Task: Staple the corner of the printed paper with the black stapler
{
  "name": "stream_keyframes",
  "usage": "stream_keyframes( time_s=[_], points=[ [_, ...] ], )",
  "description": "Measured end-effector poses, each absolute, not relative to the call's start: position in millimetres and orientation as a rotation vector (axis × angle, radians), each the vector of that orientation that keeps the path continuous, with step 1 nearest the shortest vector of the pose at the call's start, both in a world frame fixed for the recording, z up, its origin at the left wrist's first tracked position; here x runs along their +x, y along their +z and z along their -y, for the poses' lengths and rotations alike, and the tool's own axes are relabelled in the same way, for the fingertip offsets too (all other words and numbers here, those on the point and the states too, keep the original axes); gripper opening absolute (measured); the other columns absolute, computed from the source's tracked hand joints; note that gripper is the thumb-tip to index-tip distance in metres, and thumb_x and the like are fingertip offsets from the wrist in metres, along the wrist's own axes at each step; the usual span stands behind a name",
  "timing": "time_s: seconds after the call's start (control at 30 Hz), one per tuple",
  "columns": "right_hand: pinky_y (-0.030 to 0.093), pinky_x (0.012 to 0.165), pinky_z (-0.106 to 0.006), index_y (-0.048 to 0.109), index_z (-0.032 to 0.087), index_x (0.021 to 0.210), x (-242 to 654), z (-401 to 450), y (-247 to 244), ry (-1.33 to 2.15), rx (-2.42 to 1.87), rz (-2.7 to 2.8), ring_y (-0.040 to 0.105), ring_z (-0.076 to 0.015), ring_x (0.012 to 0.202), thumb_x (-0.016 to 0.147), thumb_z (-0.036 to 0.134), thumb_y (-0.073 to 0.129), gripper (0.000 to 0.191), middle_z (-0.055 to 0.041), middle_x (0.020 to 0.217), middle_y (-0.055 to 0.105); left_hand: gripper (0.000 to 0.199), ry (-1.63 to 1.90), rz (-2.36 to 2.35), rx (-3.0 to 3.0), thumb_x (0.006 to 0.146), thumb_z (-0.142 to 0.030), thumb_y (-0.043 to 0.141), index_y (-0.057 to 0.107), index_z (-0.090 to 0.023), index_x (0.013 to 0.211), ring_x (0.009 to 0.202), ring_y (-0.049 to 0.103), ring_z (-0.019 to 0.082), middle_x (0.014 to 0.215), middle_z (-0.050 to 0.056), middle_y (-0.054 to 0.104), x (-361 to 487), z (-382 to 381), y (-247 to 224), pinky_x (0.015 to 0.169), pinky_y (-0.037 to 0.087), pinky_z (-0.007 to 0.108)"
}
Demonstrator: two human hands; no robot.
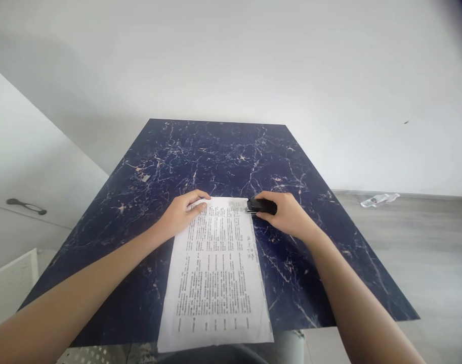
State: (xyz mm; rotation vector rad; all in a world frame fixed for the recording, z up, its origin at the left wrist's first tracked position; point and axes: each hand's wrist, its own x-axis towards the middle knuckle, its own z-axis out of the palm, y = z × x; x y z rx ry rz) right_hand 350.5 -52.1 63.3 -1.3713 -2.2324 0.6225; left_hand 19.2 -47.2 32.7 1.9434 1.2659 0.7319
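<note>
Printed paper sheets (215, 258) lie lengthwise on the dark blue marbled table (223, 156), their lower end reaching past the near edge. My left hand (183, 212) grips the upper left corner of the paper, thumb on top and fingers at the far edge. In my right hand (287, 212) is a black stapler (263, 206), held between thumb and fingers. Its front end sits at the upper right edge of the paper. Whether its jaws are pressed together on the sheets I cannot tell.
A small pale piece (145, 178) lies on the table at the left. On the floor to the right is a clear plastic bottle (380, 200). A white cabinet front with a dark handle (27, 206) stands at the left, and a white wall (231, 60) rises behind the table.
</note>
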Motion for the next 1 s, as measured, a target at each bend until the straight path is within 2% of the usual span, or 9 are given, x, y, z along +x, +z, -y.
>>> stream_keyframes(
  time_s=[0.17, 0.33, 0.57, 0.7, 1.0],
  points=[
    [0.054, 0.094, -0.044, 0.07, 0.029, 0.126, 337.0, 56.2, 58.4, 0.571, -1.288, 2.168, 0.072, -0.0256, 0.106, 0.095, 0.026, 0.067, 0.031, -0.0038, 0.12, 0.077, 0.025, 0.693, -1.309, 1.945, 0.104, -0.037, 0.055, 0.068, -0.028, 0.123, 0.107, 0.07, 0.02, 0.122, 0.003, 0.074, 22.8, 54.3, 35.8, 0.094, 0.054, 0.037],
    [0.051, 0.087, -0.043, 0.074, 0.027, 0.118, 327.2, 57.6, 52.5, 0.476, -1.299, 2.135, 0.072, -0.0222, 0.093, 0.108, 0.031, 0.048, 0.028, -0.0042, 0.108, 0.078, 0.025, 0.713, -1.319, 1.913, 0.103, -0.038, 0.056, 0.068, -0.028, 0.122, 0.1, 0.072, 0.019, 0.118, 0.002, 0.075, 21.4, 53.3, 32.3, 0.088, 0.056, 0.034],
    [0.048, 0.086, -0.039, 0.073, 0.025, 0.118, 313.5, 62.4, 53.8, 0.417, -1.324, 2.137, 0.069, -0.0202, 0.092, 0.109, 0.029, 0.047, 0.028, -0.0033, 0.107, 0.078, 0.024, 0.754, -1.284, 1.9, 0.104, -0.039, 0.057, 0.07, -0.028, 0.12, 0.105, 0.071, 0.02, 0.118, 0.003, 0.075, 23.9, 53.3, 30.8, 0.093, 0.055, 0.036],
    [0.048, 0.086, -0.038, 0.073, 0.025, 0.116, 305.9, 64.0, 55.4, 0.392, -1.333, 2.135, 0.069, -0.0195, 0.093, 0.109, 0.027, 0.047, 0.027, -0.0026, 0.105, 0.078, 0.024, 0.729, -1.284, 1.896, 0.104, -0.038, 0.056, 0.07, -0.028, 0.12, 0.098, 0.072, 0.02, 0.116, 0.002, 0.076, 25.2, 53.1, 33.1, 0.092, 0.055, 0.037],
    [0.046, 0.087, -0.042, 0.074, 0.027, 0.117, 297.4, 64.1, 51.4, 0.295, -1.334, 2.2, 0.071, -0.0224, 0.095, 0.108, 0.026, 0.047, 0.028, -0.0041, 0.106, 0.078, 0.027, 0.739, -1.287, 1.891, 0.102, -0.04, 0.058, 0.071, -0.027, 0.121, 0.092, 0.07, 0.022, 0.103, 0.002, 0.076, 25.4, 52.1, 27.4, 0.087, 0.054, 0.038]
  ],
)
